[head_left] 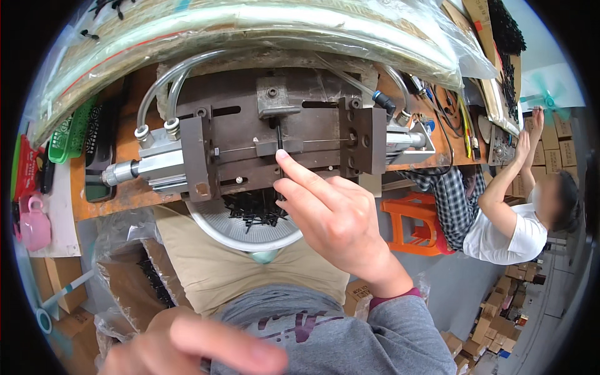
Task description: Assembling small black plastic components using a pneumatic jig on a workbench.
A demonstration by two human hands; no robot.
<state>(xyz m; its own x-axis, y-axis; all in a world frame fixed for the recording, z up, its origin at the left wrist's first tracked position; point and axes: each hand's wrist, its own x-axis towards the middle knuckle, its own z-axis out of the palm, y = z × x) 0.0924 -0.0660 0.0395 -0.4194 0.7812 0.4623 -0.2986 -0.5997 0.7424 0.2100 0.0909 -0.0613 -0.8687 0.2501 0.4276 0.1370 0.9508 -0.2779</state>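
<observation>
Right hand [340, 215], index outstretched, touches the black rod [279, 134], its long axis pointing straight ahead! Left hand [194, 344] blurred; whether either pinches, can't tell.

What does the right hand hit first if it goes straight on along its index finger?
Right hand: the thin black rod at its index fingertip, possibly already touching; depth is unclear.

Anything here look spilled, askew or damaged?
Possibly a few loose black pieces on the plastic sheeting at upper left, scattered apart from the black heap in the basket. No damage stands out.
</observation>
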